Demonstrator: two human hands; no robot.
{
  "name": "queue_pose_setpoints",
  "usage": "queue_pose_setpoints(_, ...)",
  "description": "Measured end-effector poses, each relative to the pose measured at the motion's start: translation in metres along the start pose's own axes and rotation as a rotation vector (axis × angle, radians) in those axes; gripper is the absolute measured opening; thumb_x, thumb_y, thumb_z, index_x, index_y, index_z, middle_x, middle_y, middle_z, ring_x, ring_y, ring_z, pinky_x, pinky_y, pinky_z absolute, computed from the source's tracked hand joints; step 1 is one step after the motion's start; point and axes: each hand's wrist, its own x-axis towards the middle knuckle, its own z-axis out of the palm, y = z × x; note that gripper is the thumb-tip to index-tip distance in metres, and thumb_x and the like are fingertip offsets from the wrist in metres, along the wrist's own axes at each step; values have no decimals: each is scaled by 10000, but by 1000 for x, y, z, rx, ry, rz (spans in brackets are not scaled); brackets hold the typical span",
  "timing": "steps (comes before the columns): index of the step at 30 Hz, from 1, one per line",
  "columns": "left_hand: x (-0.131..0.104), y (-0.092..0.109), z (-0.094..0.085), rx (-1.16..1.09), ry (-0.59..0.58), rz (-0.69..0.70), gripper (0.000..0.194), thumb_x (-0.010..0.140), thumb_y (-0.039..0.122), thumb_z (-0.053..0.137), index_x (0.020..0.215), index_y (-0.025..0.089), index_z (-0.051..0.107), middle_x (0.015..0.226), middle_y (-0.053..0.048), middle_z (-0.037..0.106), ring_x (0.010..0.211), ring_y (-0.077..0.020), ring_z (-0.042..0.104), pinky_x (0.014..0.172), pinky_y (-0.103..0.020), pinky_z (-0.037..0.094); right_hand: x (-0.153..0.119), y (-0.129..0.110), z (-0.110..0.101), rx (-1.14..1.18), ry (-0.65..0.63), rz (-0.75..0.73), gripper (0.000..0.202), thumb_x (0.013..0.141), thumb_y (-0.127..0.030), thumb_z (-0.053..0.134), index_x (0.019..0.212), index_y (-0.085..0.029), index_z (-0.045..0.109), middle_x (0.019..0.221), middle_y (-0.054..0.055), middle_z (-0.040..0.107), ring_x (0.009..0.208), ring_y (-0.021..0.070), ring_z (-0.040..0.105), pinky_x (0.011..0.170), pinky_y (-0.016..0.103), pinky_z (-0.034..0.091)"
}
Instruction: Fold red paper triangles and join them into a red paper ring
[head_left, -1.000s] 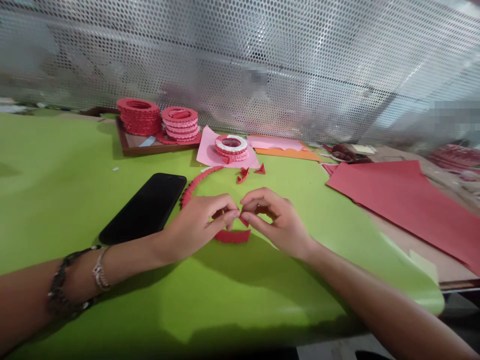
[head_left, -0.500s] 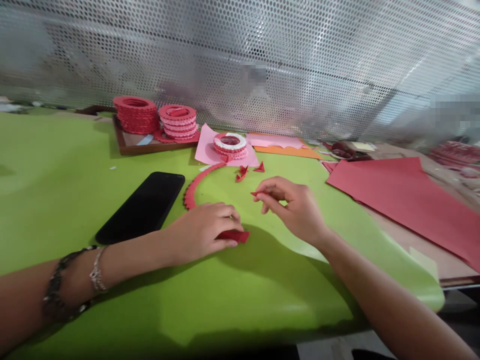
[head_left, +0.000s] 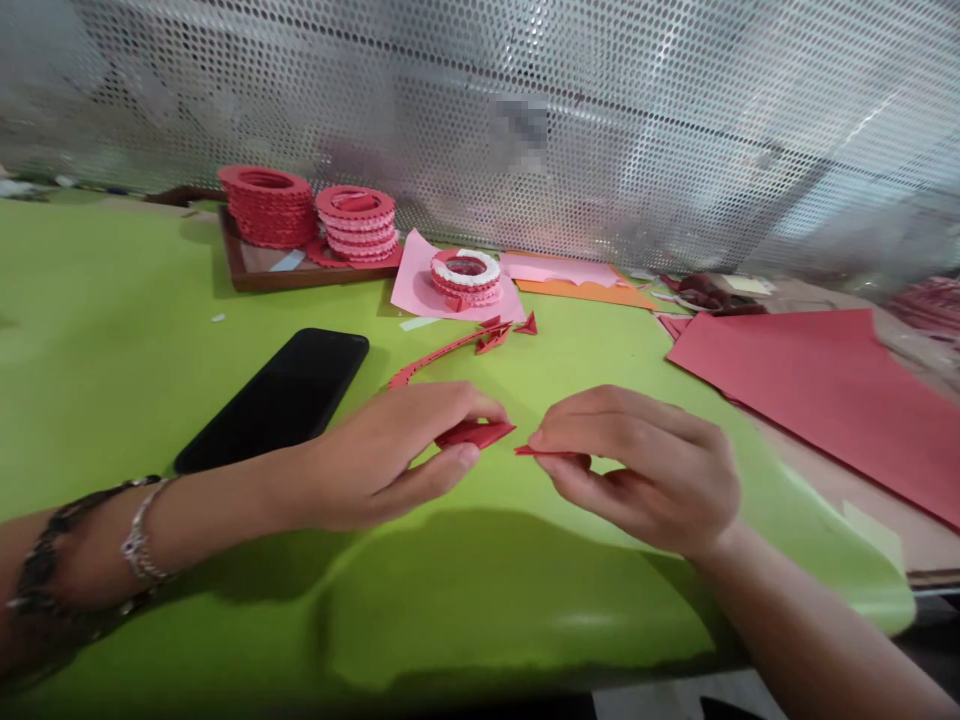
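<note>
My left hand [head_left: 397, 460] is closed on the end of a curved red folded-paper strip [head_left: 444, 352], pinching it between thumb and fingers. Behind that hand the strip's middle is hidden; its far part arcs over the table toward the loose pieces. My right hand [head_left: 637, 465] pinches a small folded red paper piece [head_left: 534, 452] by its back end. The piece points at the held strip end, with a narrow gap between them. Just beyond both hands lie several loose folded red paper pieces [head_left: 529, 325].
A black phone [head_left: 277, 400] lies left. Behind stand a brown tray [head_left: 259, 276] with stacked red and pink paper rings [head_left: 271, 215], and a red-and-white ring [head_left: 466, 272] on pink paper [head_left: 409, 285]. Red sheets [head_left: 817, 375] lie right. A perforated metal panel [head_left: 450, 100] closes the back.
My right hand has come nearer and lower with its small piece, close to my left hand. The left hand has raised and turned the strip, whose far part has shifted toward the loose pieces.
</note>
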Motion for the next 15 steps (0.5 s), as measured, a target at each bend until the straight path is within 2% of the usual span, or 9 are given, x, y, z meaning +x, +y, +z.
queue_pose_setpoints(10, 2, 5, -2, -86, -24, -63, 193, 863, 225, 354, 985, 195, 500, 782, -18, 585, 661, -154, 519, 626, -256, 403, -4, 2, 2, -103, -28, -23, 86, 820, -131, 575, 838, -210, 604, 758, -7, 677, 663, 88, 635, 587, 179, 497)
queue_pose_setpoints(15, 2, 4, -3, -88, -23, -55, 195, 865, 213, 362, 1000, 186, 500, 794, -20, 589, 658, -144, 518, 633, -247, 405, -5, 3, 3, -80, -39, 4, 84, 826, -133, 559, 842, -204, 601, 738, 0, 668, 653, 100, 627, 601, 200, 504)
